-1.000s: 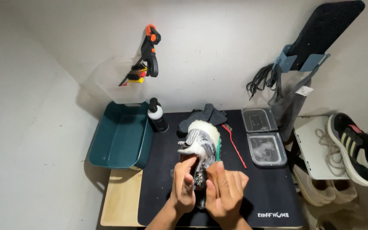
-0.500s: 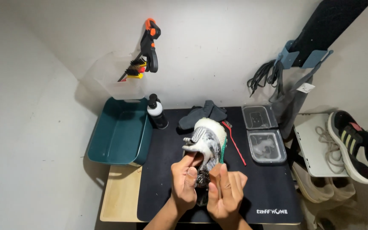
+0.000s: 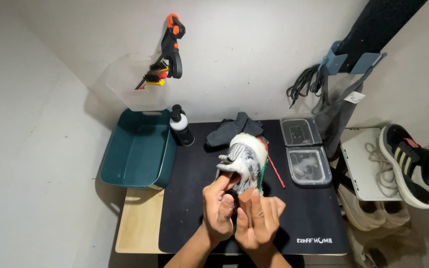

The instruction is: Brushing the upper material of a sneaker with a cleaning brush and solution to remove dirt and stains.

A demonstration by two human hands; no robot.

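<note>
My left hand [image 3: 219,211] and right hand [image 3: 258,221] both grip the heel end of a grey-and-white knit sneaker [image 3: 244,161] held toe-up over the black rubber mat [image 3: 194,198], a red-handled brush [image 3: 275,171] beside it, a teal plastic tub [image 3: 135,154] farther left.

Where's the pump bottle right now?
In the head view the black pump bottle stands upright at the back left corner of the black mat, just right of the teal tub and left of the dark cloth.
</note>
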